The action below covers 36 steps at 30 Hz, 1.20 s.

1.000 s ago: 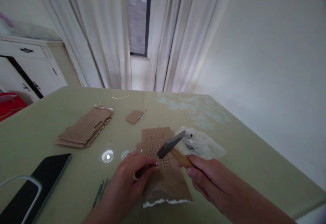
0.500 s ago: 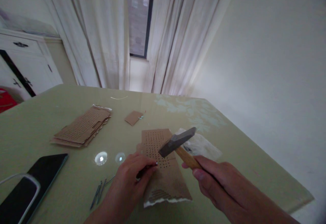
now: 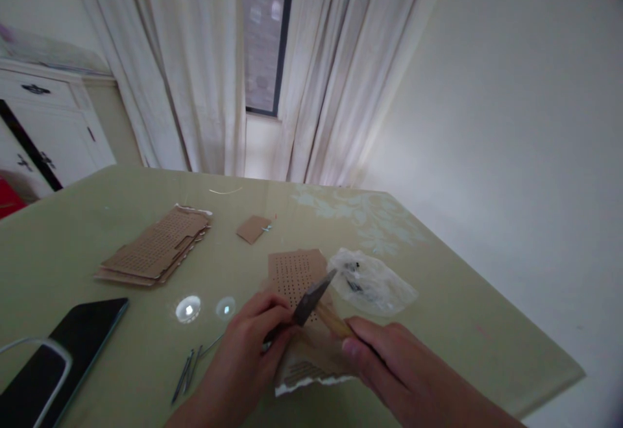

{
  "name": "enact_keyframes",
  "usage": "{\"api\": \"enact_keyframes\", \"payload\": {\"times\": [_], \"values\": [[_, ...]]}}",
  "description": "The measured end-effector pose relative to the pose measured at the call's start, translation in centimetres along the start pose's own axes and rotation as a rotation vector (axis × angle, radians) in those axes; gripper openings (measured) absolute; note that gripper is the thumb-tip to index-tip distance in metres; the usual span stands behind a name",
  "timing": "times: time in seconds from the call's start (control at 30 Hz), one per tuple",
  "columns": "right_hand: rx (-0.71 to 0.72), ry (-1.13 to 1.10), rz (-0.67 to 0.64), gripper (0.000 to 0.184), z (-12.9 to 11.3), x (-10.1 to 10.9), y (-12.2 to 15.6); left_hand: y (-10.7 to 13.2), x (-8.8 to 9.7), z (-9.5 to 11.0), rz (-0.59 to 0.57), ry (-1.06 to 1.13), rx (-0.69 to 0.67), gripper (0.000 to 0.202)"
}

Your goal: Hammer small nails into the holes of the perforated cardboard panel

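Observation:
In the head view my right hand (image 3: 384, 356) grips a hammer (image 3: 316, 297) by its wooden handle. The hammer's dark metal head is down at the fingertips of my left hand (image 3: 257, 337). Those fingers are pinched over a piece of cardboard (image 3: 295, 272) with rows of punched holes and a torn lower edge. Half a second ago a nail's small bright head showed between them; now the hammer covers that spot. Several loose nails (image 3: 187, 373) lie to the left of my left wrist.
At the left lies a stack of perforated cardboard (image 3: 156, 246). A small cardboard square (image 3: 253, 228) sits farther back, and a clear plastic bag (image 3: 374, 282) with dark bits inside is at the right. A black tablet (image 3: 73, 343) with a white cable (image 3: 63, 369) occupies the near left.
The hammer has swung down and left, from above the cardboard onto the spot at my left fingertips. My left hand keeps its pinch in nearly the same place.

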State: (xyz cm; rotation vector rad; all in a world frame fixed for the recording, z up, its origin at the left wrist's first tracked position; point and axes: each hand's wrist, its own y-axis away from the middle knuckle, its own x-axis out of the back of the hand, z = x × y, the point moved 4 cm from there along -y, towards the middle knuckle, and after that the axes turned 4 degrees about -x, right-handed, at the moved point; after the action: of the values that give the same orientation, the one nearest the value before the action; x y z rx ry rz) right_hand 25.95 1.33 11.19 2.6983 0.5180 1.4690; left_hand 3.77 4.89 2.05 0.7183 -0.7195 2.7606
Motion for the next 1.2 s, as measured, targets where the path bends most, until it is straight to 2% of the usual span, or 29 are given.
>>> {"api": "enact_keyframes", "payload": {"times": [0.2,0.27,0.37,0.43,0.57,0.7,0.77,0.87,0.97,1.03,1.1,1.2], "values": [[-0.009,-0.064,0.055,0.049,0.9,-0.1,-0.1,0.1,0.2,0.1,-0.011,-0.023,0.032,0.015],[-0.002,-0.057,0.007,0.048,1.1,-0.7,-0.2,0.2,0.1,0.1,-0.02,-0.044,0.039,0.009],[0.012,0.015,-0.069,0.042,1.4,-2.0,-0.4,0.3,0.0,0.0,-0.038,-0.061,0.038,0.033],[0.026,0.053,-0.078,0.038,1.7,-2.6,-0.4,0.5,0.0,-0.1,-0.05,-0.071,0.035,0.042],[0.077,0.023,-0.056,0.04,1.9,-2.9,-0.5,0.7,0.0,-0.2,-0.059,-0.081,0.035,0.042],[0.033,0.03,-0.102,0.038,1.7,-3.1,-0.5,0.6,0.0,0.1,-0.047,-0.064,0.033,0.043],[0.017,-0.011,-0.066,0.036,1.4,-2.7,-0.5,0.5,0.1,0.1,-0.064,-0.039,0.048,0.043],[-0.029,-0.281,0.01,0.042,1.8,-1.5,-1.2,0.0,1.6,-0.3,-0.037,0.006,0.079,0.038],[-0.07,-0.716,0.002,0.049,3.0,-0.5,-3.2,-0.7,4.8,-1.9,0.076,-0.052,0.153,0.027],[-0.036,-0.94,0.024,0.053,3.9,-0.1,-5.3,-0.7,6.8,-3.4,0.073,-0.188,0.231,0.029],[0.004,-1.115,0.05,0.053,4.8,-0.2,-7.7,-0.2,7.7,-5.1,-0.087,-0.341,0.339,0.028],[0.034,-1.298,0.04,0.055,6.1,-1.6,-10.3,1.6,7.5,-7.5,-0.374,-0.496,0.537,0.017]]}}
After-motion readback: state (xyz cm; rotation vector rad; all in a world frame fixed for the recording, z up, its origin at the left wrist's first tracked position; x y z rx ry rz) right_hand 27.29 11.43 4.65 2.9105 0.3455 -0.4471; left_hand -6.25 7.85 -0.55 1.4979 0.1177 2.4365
